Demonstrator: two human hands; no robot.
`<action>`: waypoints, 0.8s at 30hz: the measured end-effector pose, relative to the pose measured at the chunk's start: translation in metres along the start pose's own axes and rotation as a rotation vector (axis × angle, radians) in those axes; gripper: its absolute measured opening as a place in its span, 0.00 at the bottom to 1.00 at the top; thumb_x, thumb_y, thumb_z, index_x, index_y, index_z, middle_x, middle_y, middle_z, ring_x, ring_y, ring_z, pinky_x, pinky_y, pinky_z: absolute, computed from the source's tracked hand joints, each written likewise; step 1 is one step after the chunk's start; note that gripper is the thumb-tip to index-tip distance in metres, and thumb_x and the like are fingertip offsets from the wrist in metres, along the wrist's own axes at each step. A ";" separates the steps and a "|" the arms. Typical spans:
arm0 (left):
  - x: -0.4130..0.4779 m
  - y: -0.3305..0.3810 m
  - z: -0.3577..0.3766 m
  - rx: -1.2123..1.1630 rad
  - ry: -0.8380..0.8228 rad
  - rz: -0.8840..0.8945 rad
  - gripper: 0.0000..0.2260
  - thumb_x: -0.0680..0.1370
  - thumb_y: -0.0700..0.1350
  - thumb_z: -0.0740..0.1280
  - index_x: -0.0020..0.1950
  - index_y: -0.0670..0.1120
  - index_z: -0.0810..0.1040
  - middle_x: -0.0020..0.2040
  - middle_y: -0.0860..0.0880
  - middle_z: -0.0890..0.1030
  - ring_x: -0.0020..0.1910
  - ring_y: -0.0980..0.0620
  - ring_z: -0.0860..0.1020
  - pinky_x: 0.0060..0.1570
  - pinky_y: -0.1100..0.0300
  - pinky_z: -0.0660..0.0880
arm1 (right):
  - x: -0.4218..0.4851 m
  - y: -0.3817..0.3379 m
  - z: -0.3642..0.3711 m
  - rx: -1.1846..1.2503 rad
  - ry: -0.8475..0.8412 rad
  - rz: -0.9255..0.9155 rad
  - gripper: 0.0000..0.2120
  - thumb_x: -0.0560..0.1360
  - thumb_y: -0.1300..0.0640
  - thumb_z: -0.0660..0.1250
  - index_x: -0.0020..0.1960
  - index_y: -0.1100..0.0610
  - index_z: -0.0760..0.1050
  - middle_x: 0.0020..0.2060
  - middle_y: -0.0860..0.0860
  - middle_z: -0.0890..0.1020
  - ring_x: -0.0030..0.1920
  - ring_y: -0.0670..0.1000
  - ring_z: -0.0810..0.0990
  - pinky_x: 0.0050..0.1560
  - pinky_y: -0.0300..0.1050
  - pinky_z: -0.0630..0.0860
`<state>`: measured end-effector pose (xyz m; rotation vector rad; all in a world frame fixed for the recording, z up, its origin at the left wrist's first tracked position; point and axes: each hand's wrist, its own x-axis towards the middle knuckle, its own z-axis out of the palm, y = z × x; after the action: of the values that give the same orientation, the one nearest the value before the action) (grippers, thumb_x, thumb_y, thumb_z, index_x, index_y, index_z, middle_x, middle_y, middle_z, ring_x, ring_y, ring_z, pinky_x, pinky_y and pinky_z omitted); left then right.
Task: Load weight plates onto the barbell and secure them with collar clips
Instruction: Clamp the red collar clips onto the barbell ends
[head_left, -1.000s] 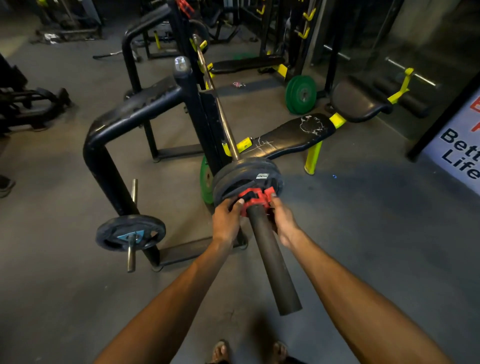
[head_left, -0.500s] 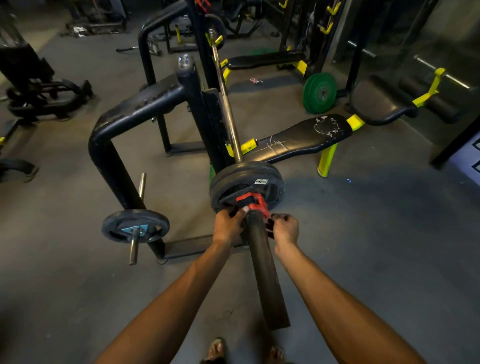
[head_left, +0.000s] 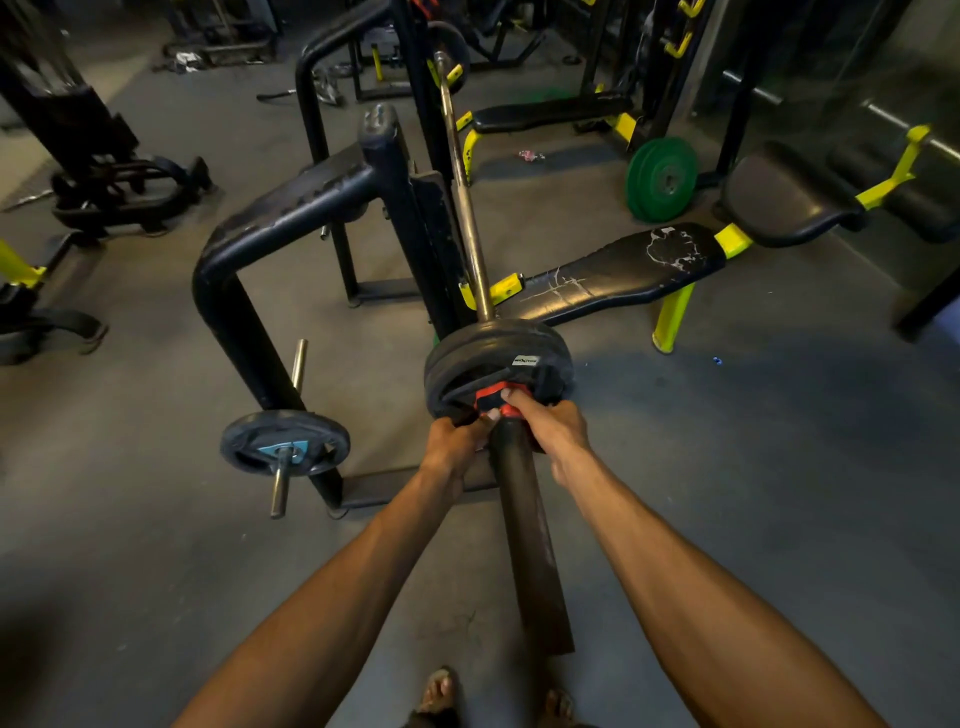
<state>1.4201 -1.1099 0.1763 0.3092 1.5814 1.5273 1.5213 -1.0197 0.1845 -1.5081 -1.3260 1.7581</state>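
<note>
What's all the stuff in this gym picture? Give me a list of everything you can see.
barbell: one, steel with a dark sleeve, on the rack, end pointing at the camera
weight plates: a black stack on the near sleeve; exact count unclear
collar clip: one, red, on the sleeve against the plates
rack: one, black, left of the bar
small plate: one, black, on the rack's storage peg
bench: one, black cracked pad, yellow legs, right of the bar
green plates: green, leaning upright on the floor behind the bench; count unclear
left hand: gripping the clip's left side
right hand: gripping the clip's right side
</note>
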 end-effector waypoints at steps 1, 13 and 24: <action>-0.001 0.002 0.001 -0.007 -0.004 -0.013 0.11 0.79 0.39 0.71 0.61 0.42 0.81 0.61 0.38 0.83 0.57 0.40 0.82 0.63 0.40 0.77 | 0.001 0.001 0.002 -0.020 0.010 0.006 0.25 0.66 0.42 0.80 0.56 0.55 0.84 0.48 0.54 0.88 0.46 0.52 0.86 0.46 0.46 0.84; -0.013 0.004 0.006 -0.019 0.086 -0.048 0.05 0.80 0.43 0.68 0.56 0.46 0.79 0.48 0.47 0.83 0.42 0.54 0.81 0.33 0.64 0.78 | -0.019 -0.002 -0.014 -0.044 -0.185 0.012 0.24 0.71 0.41 0.77 0.61 0.54 0.81 0.51 0.51 0.87 0.48 0.47 0.85 0.39 0.37 0.76; -0.014 0.013 0.011 0.062 0.160 -0.071 0.09 0.80 0.40 0.68 0.60 0.42 0.79 0.44 0.46 0.82 0.38 0.55 0.79 0.28 0.64 0.75 | -0.022 -0.004 0.002 -0.100 -0.010 0.038 0.30 0.67 0.43 0.80 0.62 0.59 0.81 0.46 0.54 0.85 0.36 0.44 0.80 0.22 0.32 0.71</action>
<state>1.4315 -1.1095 0.1955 0.1670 1.7486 1.4802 1.5247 -1.0369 0.1987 -1.5897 -1.4182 1.7475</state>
